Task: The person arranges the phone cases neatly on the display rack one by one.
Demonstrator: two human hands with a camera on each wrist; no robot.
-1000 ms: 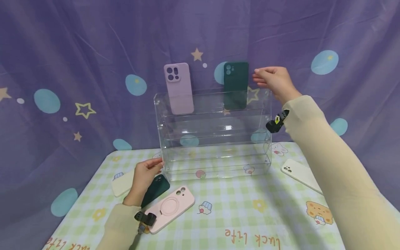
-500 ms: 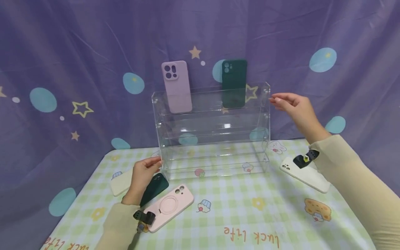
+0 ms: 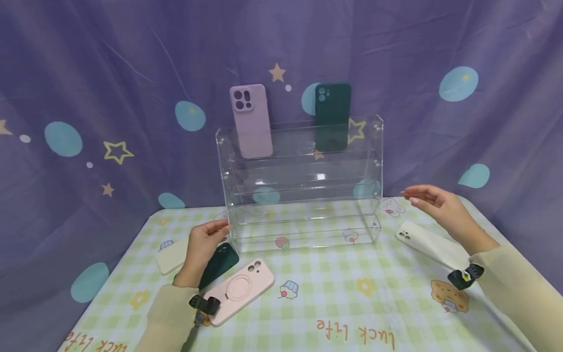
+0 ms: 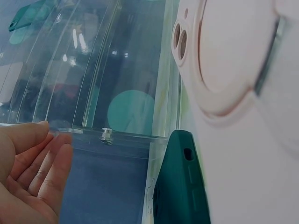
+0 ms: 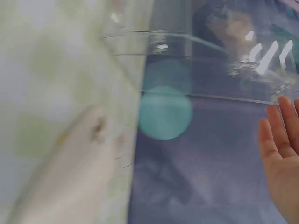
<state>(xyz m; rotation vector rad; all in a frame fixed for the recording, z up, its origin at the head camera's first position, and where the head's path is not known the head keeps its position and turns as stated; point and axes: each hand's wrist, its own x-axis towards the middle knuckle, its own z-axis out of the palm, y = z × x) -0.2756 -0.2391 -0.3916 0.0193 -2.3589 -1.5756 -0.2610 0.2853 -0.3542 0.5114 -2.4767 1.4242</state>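
A clear acrylic display rack [image 3: 303, 171] with several tiers stands on the table. My left hand [image 3: 204, 247] pinches its left side edge between thumb and fingers. In the left wrist view, the thumb [image 4: 30, 135] lies right at the rack's edge. A lilac phone case [image 3: 255, 122] and a dark green phone case [image 3: 333, 117] stand upright on the top tier. My right hand [image 3: 448, 212] is in the air to the right of the rack, fingers loosely extended and holding nothing. Below it lies a white phone case [image 3: 428, 244], blurred in the right wrist view.
Near my left hand lie a pink phone case with a ring [image 3: 242, 291], a second dark green case [image 3: 222, 264] and a cream case [image 3: 173, 256], both partly hidden by the hand. A checked tablecloth [image 3: 334, 303] covers the table; a purple curtain [image 3: 145, 58] hangs behind.
My right hand has moved from beside the upright green case down and to the right, away from the rack. My left hand stays at the rack's left edge.
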